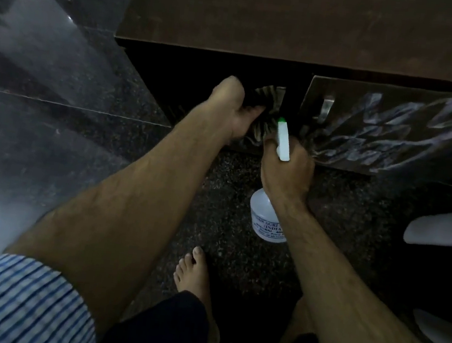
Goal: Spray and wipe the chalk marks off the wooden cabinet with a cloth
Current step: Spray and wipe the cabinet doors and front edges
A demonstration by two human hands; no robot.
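My left hand point(233, 109) grips a crumpled striped cloth point(267, 102) and holds it against the dark front of the wooden cabinet point(266, 19), below its top. My right hand point(287, 170) is closed around a white spray bottle point(268, 219); its white nozzle with a green tip point(283, 138) points up at the cabinet, just right of the cloth. The cabinet door point(394, 132) to the right is covered in pale chalk scribbles and has a metal handle point(325, 109) near its left edge.
A polished dark granite surface point(45, 78) runs along the left. The floor point(356, 216) is dark speckled stone, with my bare feet point(194, 273) below. A whitish plastic object point(450, 236) juts in from the right edge.
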